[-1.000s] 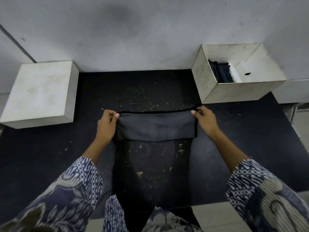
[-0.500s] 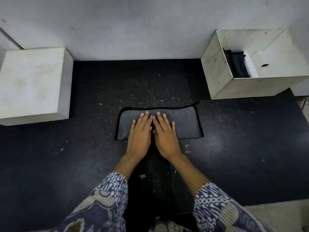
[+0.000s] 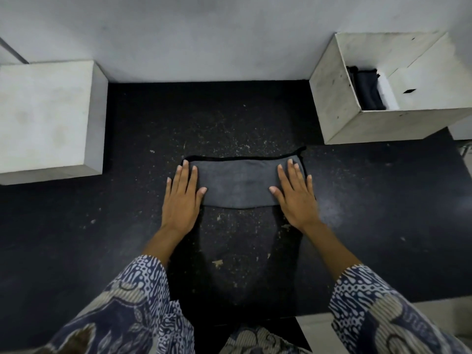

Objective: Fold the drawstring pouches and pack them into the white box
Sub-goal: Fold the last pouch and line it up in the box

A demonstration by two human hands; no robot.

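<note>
A grey drawstring pouch (image 3: 237,185) with a black cord along its far edge lies folded flat on the dark table. My left hand (image 3: 182,198) presses flat on its left end, fingers straight. My right hand (image 3: 296,195) presses flat on its right end the same way. The open white box (image 3: 339,98) stands at the back right, tipped toward me, with dark folded pouches (image 3: 367,90) inside it.
A closed white box (image 3: 46,118) stands at the back left against the grey wall. The dark table (image 3: 383,213) is speckled with pale crumbs. Its near edge runs at the lower right, with pale floor beyond.
My hands pinched the pouch's far corners, laid it down and pressed on its middle. They have since slid apart to the two ends.
</note>
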